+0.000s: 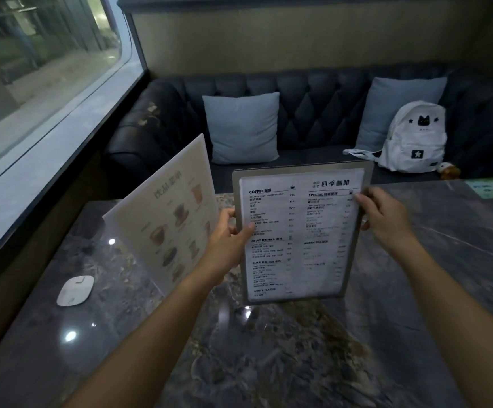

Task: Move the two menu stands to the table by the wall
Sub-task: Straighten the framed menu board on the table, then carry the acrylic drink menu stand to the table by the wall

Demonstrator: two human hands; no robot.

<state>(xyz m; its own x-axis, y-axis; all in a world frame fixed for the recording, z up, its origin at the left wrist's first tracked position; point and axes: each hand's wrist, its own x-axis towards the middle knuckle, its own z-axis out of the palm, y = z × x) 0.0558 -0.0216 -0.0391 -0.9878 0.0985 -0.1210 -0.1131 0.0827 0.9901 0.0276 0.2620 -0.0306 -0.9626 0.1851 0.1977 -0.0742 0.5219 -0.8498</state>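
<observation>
A clear acrylic menu stand with a black-and-white text menu [298, 231] stands upright in the middle of the dark marble table [268, 363]. My left hand [230, 234] grips its left edge and my right hand [383, 216] grips its right edge. A second menu stand with pictures of drinks [165, 219] stands to its left on the same table, turned at an angle, with no hand on it. I cannot tell whether the text menu's base rests on the table or hangs just above it.
A white rounded device [75, 290] lies on the table at the left. A dark tufted sofa [313, 113] with two grey cushions and a white backpack [413, 136] runs behind the table. A window [33, 69] lines the left. A green card [492, 187] lies far right.
</observation>
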